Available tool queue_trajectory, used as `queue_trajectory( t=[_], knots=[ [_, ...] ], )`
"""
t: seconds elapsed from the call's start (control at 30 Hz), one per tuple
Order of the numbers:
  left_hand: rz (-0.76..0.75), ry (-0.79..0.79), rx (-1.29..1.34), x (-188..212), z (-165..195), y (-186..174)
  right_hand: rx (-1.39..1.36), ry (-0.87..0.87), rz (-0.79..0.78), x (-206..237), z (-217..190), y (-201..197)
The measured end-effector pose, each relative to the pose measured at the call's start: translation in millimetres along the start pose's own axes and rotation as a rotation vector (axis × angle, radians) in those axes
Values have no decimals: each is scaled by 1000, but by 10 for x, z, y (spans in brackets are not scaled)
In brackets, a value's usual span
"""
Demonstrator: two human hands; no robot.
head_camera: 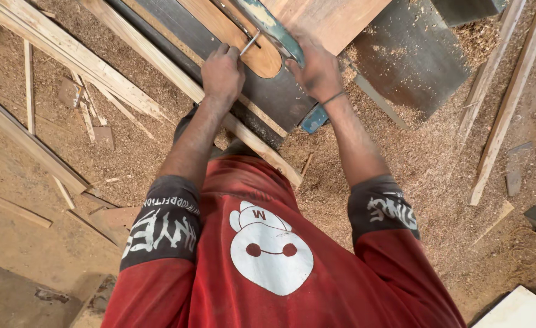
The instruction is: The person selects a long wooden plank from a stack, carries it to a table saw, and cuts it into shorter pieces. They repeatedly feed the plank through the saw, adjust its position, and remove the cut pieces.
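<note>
Left hand fingers grasp a metal rod over the wooden insert; right hand fingers clench the teal bar on the bench.

A woodworking shop: sawdust and shavings blanket the floor, long timber battens and offcuts lie scattered about, and planks rest along the edge of a dark metal saw bench.

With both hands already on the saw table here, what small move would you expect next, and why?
Probably a small turn of the metal rod by the left hand, with the right hand bracing the blue-green guard. The left hand's fingers grip the rod's near end where it crosses the oval wooden insert, and the right hand presses on the guard. Whether the rod is a key or a bolt cannot be told.
</note>
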State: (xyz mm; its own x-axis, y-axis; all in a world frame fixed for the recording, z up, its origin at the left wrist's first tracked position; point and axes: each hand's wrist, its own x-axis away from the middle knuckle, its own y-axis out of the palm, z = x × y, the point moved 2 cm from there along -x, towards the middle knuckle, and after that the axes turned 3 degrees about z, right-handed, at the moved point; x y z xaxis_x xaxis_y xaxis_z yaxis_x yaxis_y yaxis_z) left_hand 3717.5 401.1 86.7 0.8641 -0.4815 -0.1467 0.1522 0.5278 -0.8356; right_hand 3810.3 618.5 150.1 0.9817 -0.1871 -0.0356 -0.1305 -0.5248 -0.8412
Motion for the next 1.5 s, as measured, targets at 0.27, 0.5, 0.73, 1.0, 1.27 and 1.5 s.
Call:
queue_trajectory(
  t=[0.27,0.5,0.73,1.0,1.27,1.5],
  knots=[
    [11,19,-18,-7,-4,36,212,-382,399,57,12,22],
    [-75,-20,-103,-30,-37,90,309,-520,-544,528,-168,574],
    [-50,-8,-111,-39,-40,94,121,-839,-9,611,380,840],
    [-76,-12,-108,-83,-51,129,100,-762,-44,453,598,1072],
    [-61,6,-66,-88,-3,49,30,-652,-34,394,657,1016],
    [-23,-30,30,-90,59,-53,-33,-621,108,442,364,844]
  ],
)
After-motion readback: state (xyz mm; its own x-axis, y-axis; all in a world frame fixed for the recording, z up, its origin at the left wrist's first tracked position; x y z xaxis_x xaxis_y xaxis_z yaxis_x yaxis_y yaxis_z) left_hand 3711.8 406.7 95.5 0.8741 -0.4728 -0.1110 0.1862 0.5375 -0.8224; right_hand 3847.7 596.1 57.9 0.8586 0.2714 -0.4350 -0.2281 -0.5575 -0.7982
